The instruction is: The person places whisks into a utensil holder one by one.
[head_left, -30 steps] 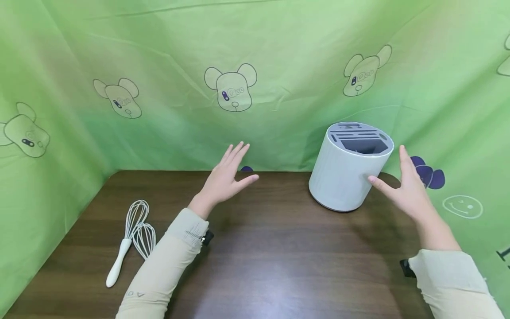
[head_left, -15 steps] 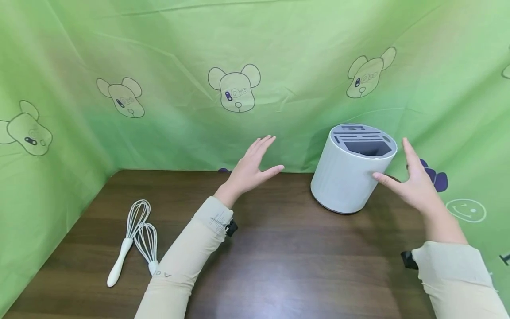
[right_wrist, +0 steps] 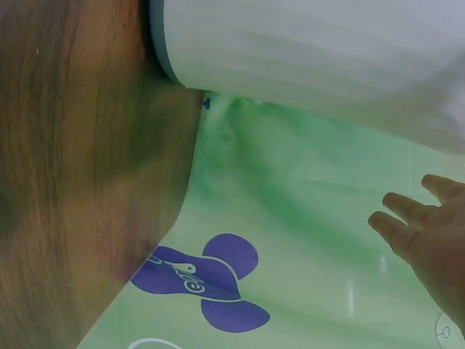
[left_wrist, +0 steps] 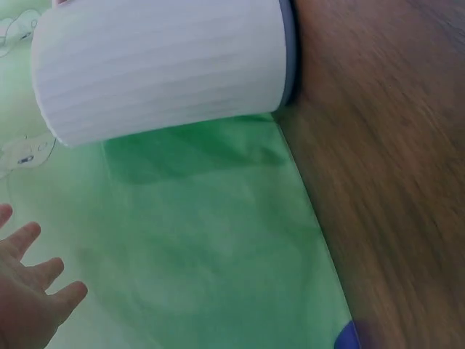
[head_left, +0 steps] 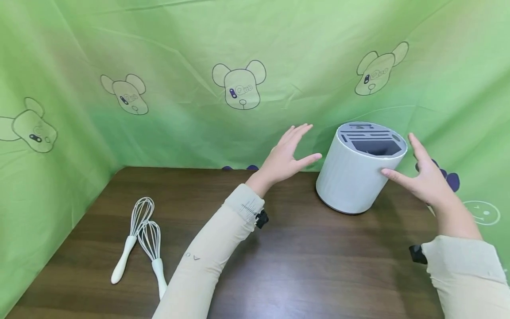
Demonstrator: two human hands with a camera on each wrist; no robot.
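A white oval knife holder (head_left: 352, 177) with a grey slotted top stands upright near the back right of the table. To its left my left hand (head_left: 282, 158) hangs in the air, fingers straight and thumb spread, with a gap to the holder. My right hand (head_left: 430, 181) is on the holder's other side with fingers extended; its thumb overlaps the holder's right edge in the head view, and I cannot tell whether it touches. Both wrist views show the holder's ribbed side, with the left fingers (left_wrist: 36, 273) and the right fingers (right_wrist: 407, 218) apart from it.
Two white whisks lie at the table's left: one whisk (head_left: 126, 257) in full view, the other whisk (head_left: 158, 266) partly behind my left sleeve. The brown wooden table (head_left: 303, 261) ends at a green printed cloth (head_left: 179, 110) behind and at the sides.
My left hand has moved right, towards the knife holder. The right hand has stayed beside it, shifting only slightly in view. More of the second whisk's handle has come out from behind the left sleeve.
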